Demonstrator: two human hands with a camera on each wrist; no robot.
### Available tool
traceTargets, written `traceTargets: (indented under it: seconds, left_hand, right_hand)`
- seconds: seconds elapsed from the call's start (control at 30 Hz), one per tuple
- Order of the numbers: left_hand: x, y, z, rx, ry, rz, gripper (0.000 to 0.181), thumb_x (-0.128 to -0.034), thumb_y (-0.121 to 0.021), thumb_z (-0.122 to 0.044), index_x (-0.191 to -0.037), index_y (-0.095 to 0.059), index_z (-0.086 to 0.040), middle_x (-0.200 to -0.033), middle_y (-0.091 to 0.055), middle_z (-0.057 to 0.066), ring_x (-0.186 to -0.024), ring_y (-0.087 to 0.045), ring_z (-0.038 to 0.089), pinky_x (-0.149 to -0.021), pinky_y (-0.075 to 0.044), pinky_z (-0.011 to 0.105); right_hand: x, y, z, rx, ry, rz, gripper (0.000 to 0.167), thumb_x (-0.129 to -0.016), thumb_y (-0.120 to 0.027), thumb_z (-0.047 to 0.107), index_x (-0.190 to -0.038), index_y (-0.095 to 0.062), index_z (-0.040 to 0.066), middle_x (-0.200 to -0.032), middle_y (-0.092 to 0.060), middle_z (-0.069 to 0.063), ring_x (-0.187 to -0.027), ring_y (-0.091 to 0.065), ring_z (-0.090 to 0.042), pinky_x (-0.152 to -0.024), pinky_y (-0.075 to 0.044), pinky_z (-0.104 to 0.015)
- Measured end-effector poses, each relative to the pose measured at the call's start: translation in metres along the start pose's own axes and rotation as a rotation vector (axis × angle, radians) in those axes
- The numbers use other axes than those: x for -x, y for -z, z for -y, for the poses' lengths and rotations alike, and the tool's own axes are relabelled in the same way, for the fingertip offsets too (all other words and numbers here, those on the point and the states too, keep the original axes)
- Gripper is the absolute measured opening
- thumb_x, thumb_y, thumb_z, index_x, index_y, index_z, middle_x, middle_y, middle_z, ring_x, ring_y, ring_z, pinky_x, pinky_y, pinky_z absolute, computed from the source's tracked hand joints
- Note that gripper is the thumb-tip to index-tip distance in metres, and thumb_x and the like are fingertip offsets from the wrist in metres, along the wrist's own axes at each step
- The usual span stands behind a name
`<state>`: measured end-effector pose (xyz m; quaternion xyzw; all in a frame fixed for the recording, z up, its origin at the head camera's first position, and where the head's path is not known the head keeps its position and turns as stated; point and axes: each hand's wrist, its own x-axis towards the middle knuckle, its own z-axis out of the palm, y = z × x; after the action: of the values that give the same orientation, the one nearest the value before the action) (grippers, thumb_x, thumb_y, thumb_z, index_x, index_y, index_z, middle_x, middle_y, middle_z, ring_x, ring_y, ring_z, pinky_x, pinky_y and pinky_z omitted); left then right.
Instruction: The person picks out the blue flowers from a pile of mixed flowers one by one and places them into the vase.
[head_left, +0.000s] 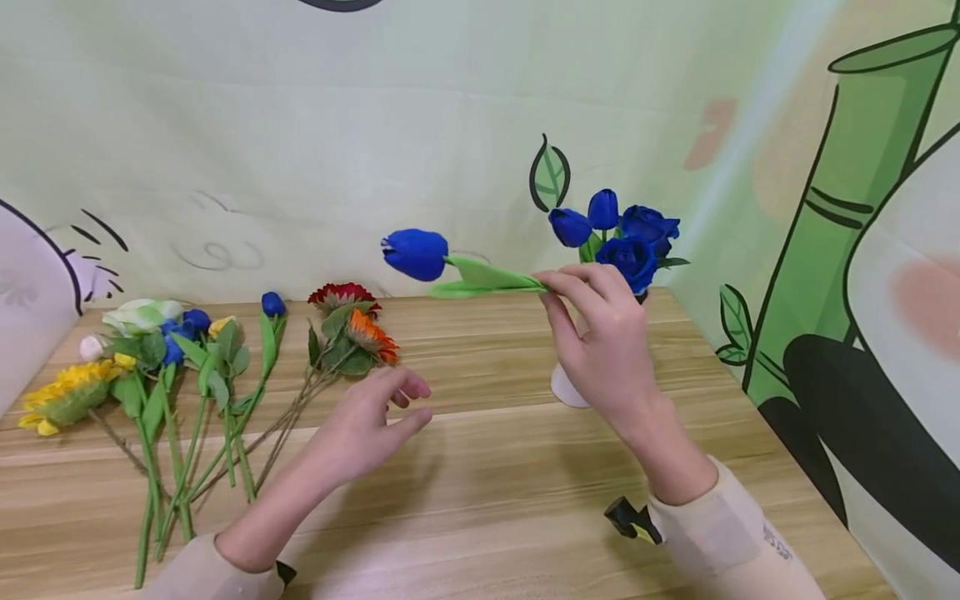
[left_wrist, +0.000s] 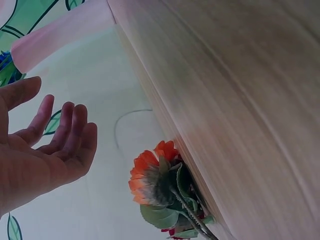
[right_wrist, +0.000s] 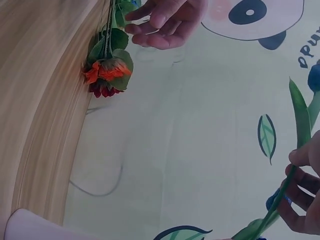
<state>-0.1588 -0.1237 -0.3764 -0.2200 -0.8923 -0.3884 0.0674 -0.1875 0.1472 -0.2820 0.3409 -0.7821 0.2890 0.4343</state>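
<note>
The right hand (head_left: 606, 343) pinches a blue tulip (head_left: 427, 255) — tipped sideways above a wooden table (head_left: 510, 500). The left hand (head_left: 366, 427), fingers relaxed, hovers near an orange flower (head_left: 372, 335).

Head view looks down; closer wrist views share the orange flower (head_left: 372, 336).

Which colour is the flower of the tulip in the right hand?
Blue; the tulip flower shows best in the head view.
</note>
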Motion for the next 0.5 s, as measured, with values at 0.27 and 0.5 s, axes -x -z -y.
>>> traceTargets:
  seconds: [0.27,0.5]
  left_hand:
    - [0.001,0.000,0.001,-0.014,-0.005,0.007,0.015,-0.0941,-0.076,-0.014,-0.107,-0.069,-0.013,-0.102,-0.066,-0.001,-0.096,-0.062,0.022,-0.078,-0.052,0.039]
    - [0.002,0.000,0.002,-0.028,0.001,0.015,0.015,-0.0939,-0.077,-0.016,-0.107,-0.069,-0.012,-0.101,-0.066,-0.001,-0.096,-0.062,0.022,-0.079,-0.052,0.041]
  right_hand:
    - [0.000,-0.001,-0.005,0.021,-0.071,-0.047,0.012,-0.094,-0.071,-0.003,-0.105,-0.075,-0.006,-0.100,-0.068,-0.019,-0.095,-0.063,-0.034,-0.084,-0.051,-0.042]
    - [-0.002,0.000,-0.013,0.014,-0.124,-0.097,0.014,-0.095,-0.069,-0.005,-0.107,-0.073,-0.009,-0.101,-0.063,-0.022,-0.085,-0.064,-0.028,-0.076,-0.052,-0.024]
